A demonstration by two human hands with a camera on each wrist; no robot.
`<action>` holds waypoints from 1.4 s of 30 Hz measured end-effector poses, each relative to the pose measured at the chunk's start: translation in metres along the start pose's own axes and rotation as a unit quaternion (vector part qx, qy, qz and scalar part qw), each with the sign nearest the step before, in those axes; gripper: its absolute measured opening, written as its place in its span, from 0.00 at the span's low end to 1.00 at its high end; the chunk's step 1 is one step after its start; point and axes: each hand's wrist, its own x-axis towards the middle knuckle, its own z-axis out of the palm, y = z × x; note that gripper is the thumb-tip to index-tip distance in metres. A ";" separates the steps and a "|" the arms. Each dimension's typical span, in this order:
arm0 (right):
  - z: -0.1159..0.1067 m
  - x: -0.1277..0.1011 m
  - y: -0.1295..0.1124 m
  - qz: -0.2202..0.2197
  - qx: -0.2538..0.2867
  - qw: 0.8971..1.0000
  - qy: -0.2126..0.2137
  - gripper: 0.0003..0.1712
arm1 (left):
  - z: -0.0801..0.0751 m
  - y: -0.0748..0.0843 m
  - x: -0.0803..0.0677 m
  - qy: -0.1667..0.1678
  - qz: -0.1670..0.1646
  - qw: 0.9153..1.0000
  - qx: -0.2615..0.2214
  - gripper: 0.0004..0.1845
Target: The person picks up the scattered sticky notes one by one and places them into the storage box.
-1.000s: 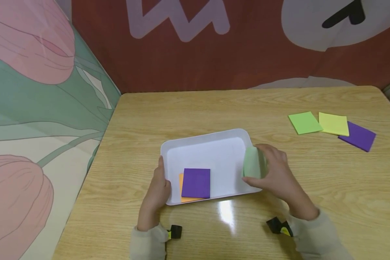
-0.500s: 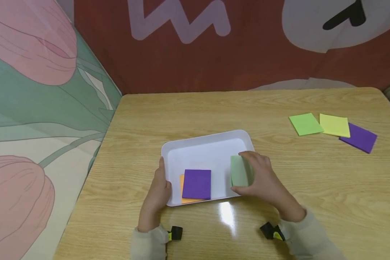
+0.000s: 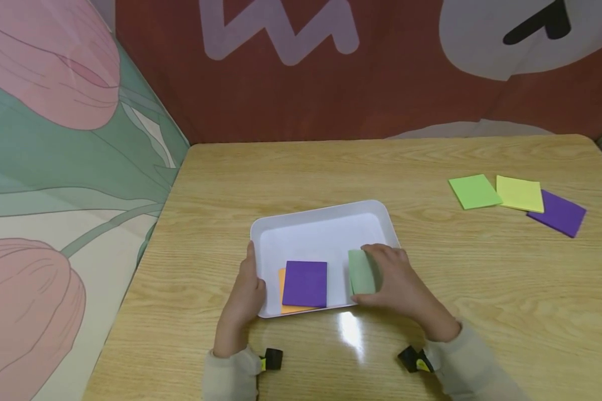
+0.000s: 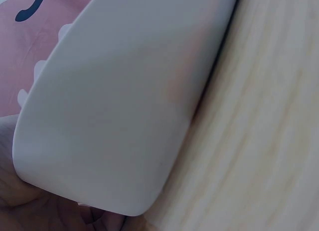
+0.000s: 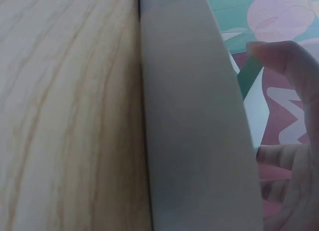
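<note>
A white tray (image 3: 321, 223) lies on the wooden table. Inside it a purple sheet (image 3: 305, 283) rests on top of an orange sheet (image 3: 282, 295) near the front left. My right hand (image 3: 396, 281) holds a pale green sheet (image 3: 361, 272) over the tray's front right part, fingers on top and thumb under its near edge. My left hand (image 3: 244, 292) grips the tray's left front rim. The left wrist view shows the tray's outer wall (image 4: 114, 106) close up, the right wrist view the tray's rim (image 5: 194, 131) and a fingertip (image 5: 284, 57).
A light green sheet (image 3: 474, 191), a yellow sheet (image 3: 519, 193) and a purple sheet (image 3: 558, 213) lie at the table's (image 3: 506, 289) far right. A patterned wall rises along the left and back edges.
My right hand has carried the pale green sheet leftward and down from the tray's right rim into the tray. The left hand has stayed on the rim.
</note>
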 end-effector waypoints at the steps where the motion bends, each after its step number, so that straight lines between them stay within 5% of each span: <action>1: 0.001 0.000 0.000 0.002 -0.004 1.000 -0.003 0.51 | 0.000 0.000 0.000 0.001 0.000 1.000 0.000 0.35; 29: 0.009 0.007 -0.003 0.052 -0.130 0.988 -0.070 0.52 | 0.003 -0.002 0.001 -0.001 0.000 1.000 -0.024 0.35; 42: 0.008 0.010 -0.005 0.052 -0.146 0.984 -0.084 0.52 | 0.000 0.000 0.001 -0.005 -0.005 1.000 -0.017 0.35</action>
